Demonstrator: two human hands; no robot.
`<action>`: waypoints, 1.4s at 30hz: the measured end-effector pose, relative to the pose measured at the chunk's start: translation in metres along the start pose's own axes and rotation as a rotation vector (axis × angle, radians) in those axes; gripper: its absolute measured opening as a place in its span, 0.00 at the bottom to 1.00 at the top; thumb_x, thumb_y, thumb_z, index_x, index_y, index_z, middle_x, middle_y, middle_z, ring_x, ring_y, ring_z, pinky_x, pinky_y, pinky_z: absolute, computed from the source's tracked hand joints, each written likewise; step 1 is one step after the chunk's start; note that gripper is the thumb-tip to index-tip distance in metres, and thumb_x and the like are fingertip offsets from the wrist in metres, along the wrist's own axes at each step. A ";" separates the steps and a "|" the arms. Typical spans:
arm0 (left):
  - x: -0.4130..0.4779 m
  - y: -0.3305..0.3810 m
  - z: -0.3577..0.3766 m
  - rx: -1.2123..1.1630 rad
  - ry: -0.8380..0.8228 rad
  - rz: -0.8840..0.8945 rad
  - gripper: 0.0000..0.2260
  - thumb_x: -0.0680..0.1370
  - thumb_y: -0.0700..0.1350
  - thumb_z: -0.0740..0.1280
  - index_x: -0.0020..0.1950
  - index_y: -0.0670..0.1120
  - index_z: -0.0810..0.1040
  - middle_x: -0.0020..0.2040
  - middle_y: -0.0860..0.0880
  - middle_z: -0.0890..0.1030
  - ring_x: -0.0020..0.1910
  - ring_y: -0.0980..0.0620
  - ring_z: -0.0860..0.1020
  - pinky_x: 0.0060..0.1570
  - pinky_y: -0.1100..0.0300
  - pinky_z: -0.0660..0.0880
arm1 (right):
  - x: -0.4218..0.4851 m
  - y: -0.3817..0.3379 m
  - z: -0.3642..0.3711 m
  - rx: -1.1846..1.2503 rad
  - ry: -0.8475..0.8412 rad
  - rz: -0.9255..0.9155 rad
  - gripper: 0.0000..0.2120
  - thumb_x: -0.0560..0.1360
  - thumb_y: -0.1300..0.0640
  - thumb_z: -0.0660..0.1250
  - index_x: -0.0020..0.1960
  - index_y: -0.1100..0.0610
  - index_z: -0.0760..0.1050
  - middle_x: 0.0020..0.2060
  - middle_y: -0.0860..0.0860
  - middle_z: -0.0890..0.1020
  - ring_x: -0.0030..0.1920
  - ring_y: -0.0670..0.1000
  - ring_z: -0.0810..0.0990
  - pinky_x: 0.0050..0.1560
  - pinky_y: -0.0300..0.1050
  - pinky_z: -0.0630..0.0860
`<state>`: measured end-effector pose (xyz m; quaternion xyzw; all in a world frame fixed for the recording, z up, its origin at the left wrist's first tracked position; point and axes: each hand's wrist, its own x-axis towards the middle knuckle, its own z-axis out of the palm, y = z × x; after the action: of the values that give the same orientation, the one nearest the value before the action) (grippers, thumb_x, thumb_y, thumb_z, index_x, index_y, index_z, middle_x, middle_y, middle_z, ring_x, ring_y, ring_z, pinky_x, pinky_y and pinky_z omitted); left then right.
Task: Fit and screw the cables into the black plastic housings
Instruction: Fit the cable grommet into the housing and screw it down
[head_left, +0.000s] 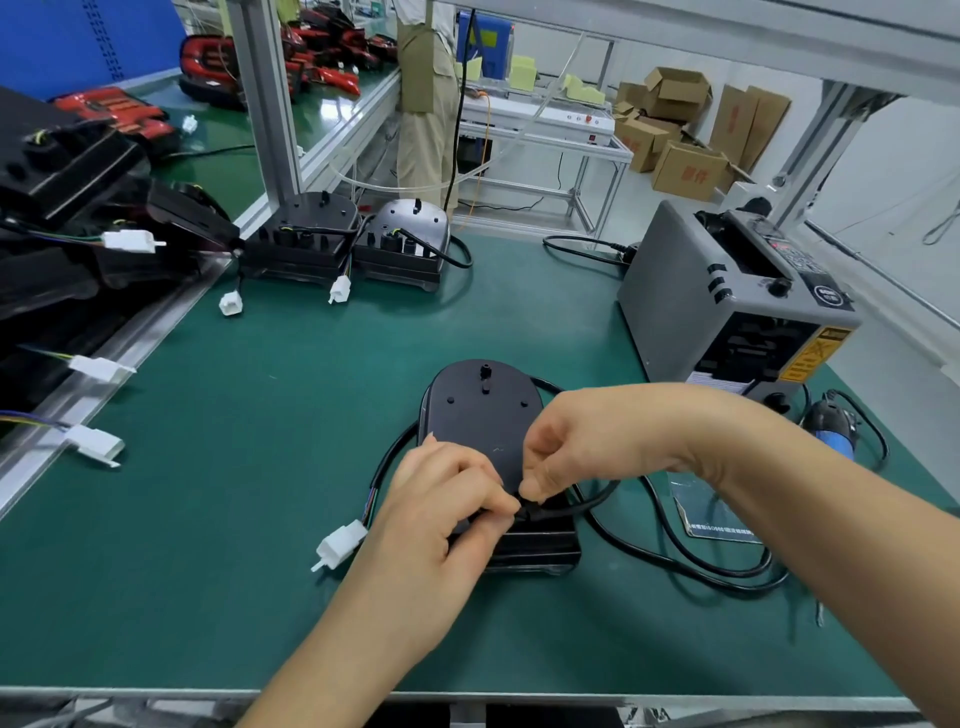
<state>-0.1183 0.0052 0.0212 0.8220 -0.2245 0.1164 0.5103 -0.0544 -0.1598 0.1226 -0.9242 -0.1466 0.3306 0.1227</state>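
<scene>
Left hand and right hand: cable is being pinched by curled fingers of both at near end of housing, which is being carried mid-surface.

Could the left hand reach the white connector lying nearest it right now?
Probably yes: the white connector lies on the mat beside the left hand, nothing between, but it must first release the cable.

The green bench bears black housings, tape dispenser.
</scene>
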 end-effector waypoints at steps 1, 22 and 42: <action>0.000 0.000 0.000 -0.004 0.002 -0.005 0.04 0.74 0.42 0.67 0.40 0.50 0.78 0.44 0.57 0.75 0.52 0.53 0.72 0.67 0.66 0.57 | 0.001 -0.002 -0.002 -0.022 -0.019 0.001 0.07 0.73 0.45 0.69 0.41 0.47 0.79 0.36 0.40 0.79 0.41 0.40 0.76 0.47 0.39 0.71; 0.006 0.018 0.017 0.286 0.136 -0.101 0.15 0.65 0.54 0.75 0.40 0.51 0.72 0.39 0.59 0.71 0.45 0.59 0.65 0.50 0.72 0.60 | 0.016 -0.012 -0.011 -0.048 -0.141 0.006 0.05 0.74 0.50 0.69 0.42 0.49 0.76 0.40 0.45 0.81 0.43 0.43 0.77 0.45 0.39 0.74; -0.003 -0.008 0.018 0.355 0.170 0.335 0.04 0.74 0.39 0.69 0.41 0.39 0.82 0.42 0.46 0.80 0.48 0.50 0.80 0.65 0.51 0.70 | 0.016 -0.005 -0.011 0.023 -0.143 0.035 0.05 0.74 0.49 0.70 0.42 0.49 0.77 0.33 0.43 0.81 0.42 0.42 0.77 0.47 0.42 0.73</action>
<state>-0.1181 -0.0067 0.0057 0.8373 -0.2899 0.3058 0.3485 -0.0363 -0.1507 0.1229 -0.8992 -0.1352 0.3994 0.1169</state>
